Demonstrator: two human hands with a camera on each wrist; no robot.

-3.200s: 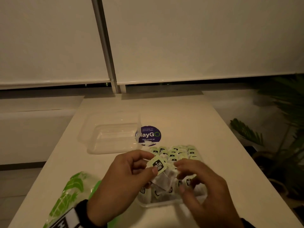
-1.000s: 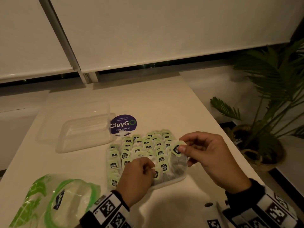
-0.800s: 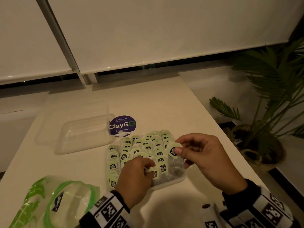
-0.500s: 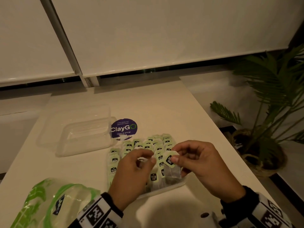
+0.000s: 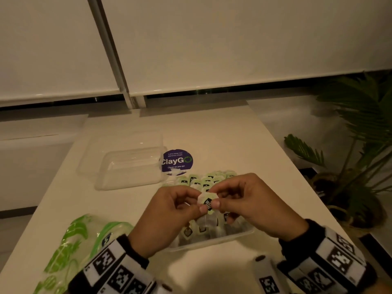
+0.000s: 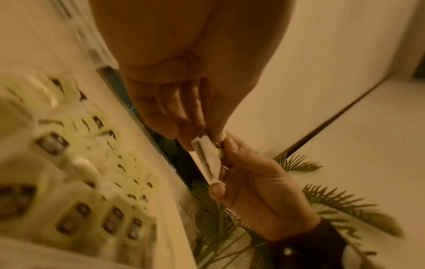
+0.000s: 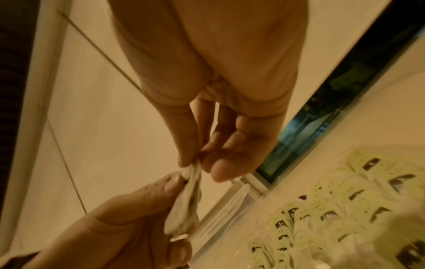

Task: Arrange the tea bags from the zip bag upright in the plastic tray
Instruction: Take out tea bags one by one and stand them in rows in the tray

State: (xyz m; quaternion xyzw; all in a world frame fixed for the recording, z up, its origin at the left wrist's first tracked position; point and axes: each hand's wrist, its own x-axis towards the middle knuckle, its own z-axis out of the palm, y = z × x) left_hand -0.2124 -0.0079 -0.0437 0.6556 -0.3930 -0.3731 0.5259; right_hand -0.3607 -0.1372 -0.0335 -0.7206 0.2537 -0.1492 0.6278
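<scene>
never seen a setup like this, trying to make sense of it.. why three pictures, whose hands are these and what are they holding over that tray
No machine here: a person wears three cameras. The wide picture comes from one on the head, looking down at a table. The other two sit on the wrists and look along each hand at the fingers, so they look tilted and blurry.

The left hand and right hand together pinch one tea bag by its green tag, above the plastic tray, which already holds rows of tea bags. The left wrist view shows the same tea bag edge-on; the right wrist view shows it too.

Also on the table: a green-printed zip bag near the left wrist, a clear empty container farther back, and a round purple ClayGo sticker. A potted plant stands at the right.
</scene>
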